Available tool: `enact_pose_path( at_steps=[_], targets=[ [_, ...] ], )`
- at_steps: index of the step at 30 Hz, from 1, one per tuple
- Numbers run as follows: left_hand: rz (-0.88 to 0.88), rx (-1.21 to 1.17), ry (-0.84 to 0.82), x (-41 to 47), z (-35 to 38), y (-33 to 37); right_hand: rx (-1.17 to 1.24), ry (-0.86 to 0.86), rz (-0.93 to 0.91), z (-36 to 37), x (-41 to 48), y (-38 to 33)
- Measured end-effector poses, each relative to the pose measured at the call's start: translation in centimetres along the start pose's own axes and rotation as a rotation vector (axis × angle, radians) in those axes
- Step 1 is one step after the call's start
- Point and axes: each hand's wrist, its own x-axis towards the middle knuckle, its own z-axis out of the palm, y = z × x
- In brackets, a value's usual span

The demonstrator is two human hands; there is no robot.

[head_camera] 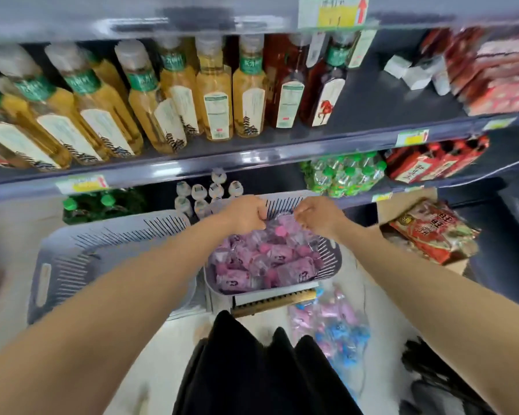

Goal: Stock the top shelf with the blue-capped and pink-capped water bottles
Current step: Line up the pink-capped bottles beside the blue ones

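Observation:
A grey slotted basket [334, 260] on the floor holds several pink-capped water bottles [270, 262] lying in a heap. Both my arms reach down over its far side. My left hand [246, 214] has its fingers curled round the top of a clear bottle at the heap's far edge. My right hand [318, 217] pinches at the same bottles beside a pink cap [280, 231]. A plastic-wrapped pack of blue-capped and pink-capped bottles [333, 324] lies on the floor nearer me. The top shelf edge [192, 22] runs blurred across the top of the view.
An empty grey basket [81, 259] sits left of the full one. Shelves ahead carry yellow tea bottles [216, 94], dark red bottles [285, 85], green-capped bottles [342, 175] and white-capped bottles [201, 193]. A cardboard box with red packets [432, 232] stands to the right.

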Motion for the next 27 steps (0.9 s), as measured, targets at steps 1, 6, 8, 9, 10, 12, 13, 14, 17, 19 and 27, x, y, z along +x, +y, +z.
enact_pose_path(
  at_steps=[1,6,8,9,10,12,13,14,17,19,27],
  targets=[
    [-0.022,-0.007,-0.009,0.5,1.1,-0.5,-0.015,-0.031,0.031,0.5,0.7,1.1],
    [-0.085,0.111,-0.077,3.1,4.8,-3.0,-0.110,-0.092,0.125,3.4,4.0,5.7],
    [-0.104,0.150,-0.083,4.3,6.0,-3.7,-0.119,-0.101,0.146,4.5,5.1,6.6],
    [-0.107,0.167,-0.098,4.9,6.7,-3.9,-0.106,-0.100,0.159,5.1,5.8,6.9],
    [-0.107,0.179,-0.119,5.6,7.5,-4.2,-0.093,-0.101,0.160,5.6,6.4,7.1],
    [-0.099,0.166,-0.165,6.9,8.9,-4.8,-0.082,-0.116,0.163,6.7,7.8,7.4],
    [-0.086,0.170,-0.183,7.4,9.5,-5.1,-0.082,-0.122,0.166,7.3,8.5,7.6],
    [-0.071,0.188,-0.190,8.1,10.1,-5.4,-0.085,-0.129,0.158,7.8,9.2,7.8],
    [-0.019,0.322,-0.189,9.7,11.7,-6.3,-0.097,-0.150,0.152,9.2,11.0,8.2],
    [-0.001,0.369,-0.178,10.6,12.2,-6.7,-0.072,-0.171,0.168,10.3,12.2,8.7],
    [0.125,0.532,-0.089,13.1,14.1,-7.8,-0.319,-0.180,0.141,13.3,15.7,9.8]
  ],
)
